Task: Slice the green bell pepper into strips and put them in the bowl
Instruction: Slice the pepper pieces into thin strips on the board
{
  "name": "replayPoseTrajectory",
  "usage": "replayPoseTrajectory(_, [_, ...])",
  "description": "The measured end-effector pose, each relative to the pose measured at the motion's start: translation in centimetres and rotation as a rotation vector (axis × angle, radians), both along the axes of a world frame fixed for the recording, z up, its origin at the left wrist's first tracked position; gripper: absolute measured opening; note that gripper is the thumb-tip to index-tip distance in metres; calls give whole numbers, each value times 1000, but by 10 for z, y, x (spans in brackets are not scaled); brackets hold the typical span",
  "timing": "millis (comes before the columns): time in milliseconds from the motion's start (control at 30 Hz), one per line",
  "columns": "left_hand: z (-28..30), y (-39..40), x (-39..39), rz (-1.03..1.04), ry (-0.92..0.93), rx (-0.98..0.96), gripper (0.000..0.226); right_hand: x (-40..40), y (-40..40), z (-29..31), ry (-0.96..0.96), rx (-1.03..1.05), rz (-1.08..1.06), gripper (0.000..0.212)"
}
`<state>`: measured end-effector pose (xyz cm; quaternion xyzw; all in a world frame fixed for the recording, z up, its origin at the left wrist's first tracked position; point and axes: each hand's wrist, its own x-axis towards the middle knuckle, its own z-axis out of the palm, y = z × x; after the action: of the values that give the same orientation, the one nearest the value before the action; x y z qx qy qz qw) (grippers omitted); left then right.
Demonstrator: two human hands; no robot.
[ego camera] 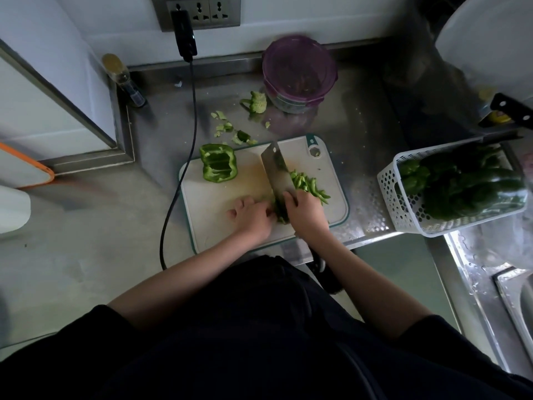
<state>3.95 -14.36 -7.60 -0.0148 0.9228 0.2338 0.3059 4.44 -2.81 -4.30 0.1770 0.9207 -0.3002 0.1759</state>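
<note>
On the white cutting board [225, 197] my right hand [307, 213] grips the handle of a cleaver [277, 174], its blade down on a piece of green pepper [275, 209]. My left hand [249, 213] holds that piece with curled fingers, just left of the blade. A pile of cut pepper strips [310, 186] lies right of the blade. A hollow pepper half [218, 163] sits at the board's far left corner. The purple-rimmed bowl [298, 73] stands behind the board, near the wall.
Pepper core [255, 102] and scraps [230, 131] lie on the steel counter behind the board. A white perforated basket [403, 203] with whole green peppers stands at the right. A black cable [184, 168] runs down the board's left side. A sink [516, 298] is at lower right.
</note>
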Motion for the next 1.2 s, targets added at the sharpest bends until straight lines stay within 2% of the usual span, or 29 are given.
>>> replayPoseTrajectory(133, [1,-1,0,-23,-2,-3,29,-5,24,14,53,-9,0,36])
replayPoseTrajectory(233, [3,-1,0,-22,23,-21,30,-5,36,18,96,-34,-71,36])
replayPoseTrajectory(367, [4,-1,-6,19,129,70,31,0,44,21,94,-103,-202,38])
replayPoseTrajectory(500, [2,8,-7,-94,210,101,44,6,58,24,107,-150,-297,32])
replayPoseTrajectory(600, [-2,12,-6,-117,230,114,55,14,57,24,102,-134,-220,29])
replayPoseTrajectory(733, [-8,5,-10,8,250,232,58,25,39,18,95,-87,-37,37])
replayPoseTrajectory(833, [-9,0,-13,122,192,303,48,28,27,10,89,-63,3,38])
replayPoseTrajectory(1000, [-5,3,-1,115,96,352,10,23,15,3,107,-80,-86,37])
replayPoseTrajectory(1200, [-7,6,1,108,93,330,12,20,12,-3,94,-55,-16,30])
